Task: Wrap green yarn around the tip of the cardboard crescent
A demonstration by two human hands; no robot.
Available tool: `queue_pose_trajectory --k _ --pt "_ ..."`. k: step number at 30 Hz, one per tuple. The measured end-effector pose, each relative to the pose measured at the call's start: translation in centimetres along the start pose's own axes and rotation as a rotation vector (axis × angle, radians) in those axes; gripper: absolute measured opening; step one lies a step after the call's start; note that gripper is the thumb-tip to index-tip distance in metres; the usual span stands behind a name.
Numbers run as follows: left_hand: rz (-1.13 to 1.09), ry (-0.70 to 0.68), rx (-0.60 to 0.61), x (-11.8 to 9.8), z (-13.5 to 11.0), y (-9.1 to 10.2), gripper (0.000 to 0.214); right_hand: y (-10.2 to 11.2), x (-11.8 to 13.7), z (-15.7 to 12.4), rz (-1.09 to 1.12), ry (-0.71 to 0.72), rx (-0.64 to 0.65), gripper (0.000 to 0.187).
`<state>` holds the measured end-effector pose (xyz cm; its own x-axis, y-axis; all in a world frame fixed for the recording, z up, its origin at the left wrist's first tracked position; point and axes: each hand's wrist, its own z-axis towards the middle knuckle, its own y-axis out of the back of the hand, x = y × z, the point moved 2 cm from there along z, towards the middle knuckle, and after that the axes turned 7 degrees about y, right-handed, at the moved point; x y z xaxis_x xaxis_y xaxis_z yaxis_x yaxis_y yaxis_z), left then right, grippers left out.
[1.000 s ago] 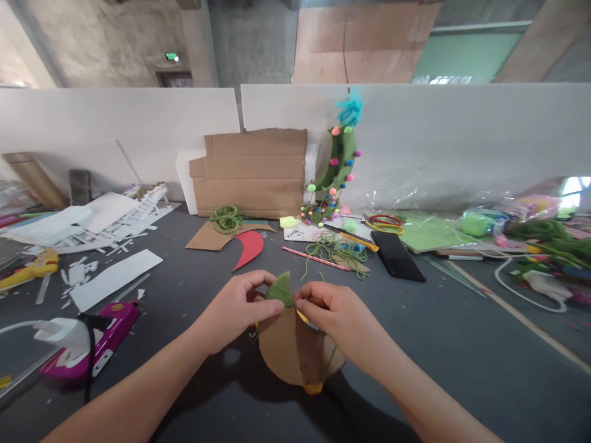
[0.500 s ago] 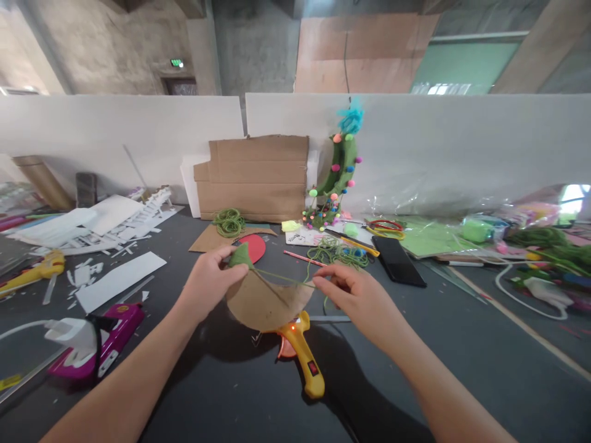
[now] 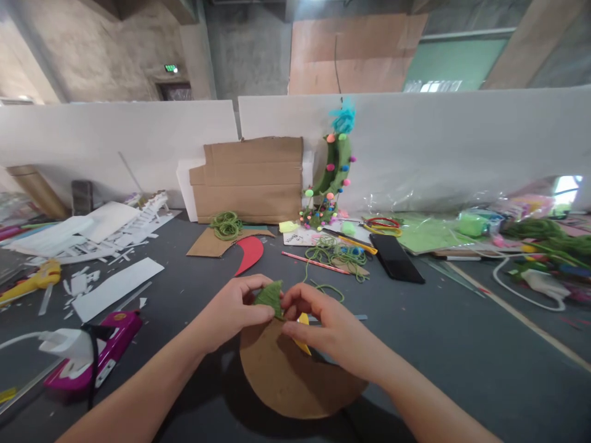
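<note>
A crescent of brown cardboard (image 3: 295, 384) hangs over the dark table, its upper tip wrapped in green yarn (image 3: 270, 296). My left hand (image 3: 233, 314) is closed on that wrapped tip, with the thumb in front. Close against the tip's right edge, my right hand (image 3: 325, 320) has its fingers bent together; the yarn strand between them is hidden. Behind the cardboard, mostly covered, lies a yellow glue gun (image 3: 303, 346). Loose green yarn (image 3: 330, 252) lies tangled beyond my right hand, with a strand trailing toward it.
Left are a purple power strip (image 3: 117, 335), white board scraps (image 3: 120, 286) and another yellow glue gun (image 3: 34, 283). At the back are a red crescent (image 3: 252, 253), a pom-pom-covered green crescent (image 3: 341, 163), a utility knife (image 3: 357, 242) and a black phone (image 3: 397, 258).
The cardboard crescent has come lower and turned, now covering most of the glue gun. My right hand has moved left to the wrapped tip; the yarn stretched between my hands no longer shows.
</note>
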<state>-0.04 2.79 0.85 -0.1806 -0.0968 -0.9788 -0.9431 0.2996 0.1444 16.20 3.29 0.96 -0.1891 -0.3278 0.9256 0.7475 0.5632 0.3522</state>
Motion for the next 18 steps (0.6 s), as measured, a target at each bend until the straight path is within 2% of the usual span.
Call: queue_pose_trajectory --k 2,5,11,18 --pt "-0.011 0.012 0.012 -0.1 -0.1 -0.1 0.019 -0.1 -0.3 0.0 0.09 -0.043 0.001 0.011" --pt "-0.078 0.041 0.036 -0.1 -0.3 -0.1 0.021 0.4 -0.4 0.1 0.087 -0.071 -0.034 0.001" --pt "-0.206 0.042 0.146 -0.1 -0.6 0.0 0.025 0.9 0.1 -0.2 0.136 -0.194 -0.028 0.009" --pt "-0.027 -0.121 0.167 -0.8 -0.7 0.4 0.016 2.0 0.9 -0.6 -0.006 -0.081 0.051 0.013"
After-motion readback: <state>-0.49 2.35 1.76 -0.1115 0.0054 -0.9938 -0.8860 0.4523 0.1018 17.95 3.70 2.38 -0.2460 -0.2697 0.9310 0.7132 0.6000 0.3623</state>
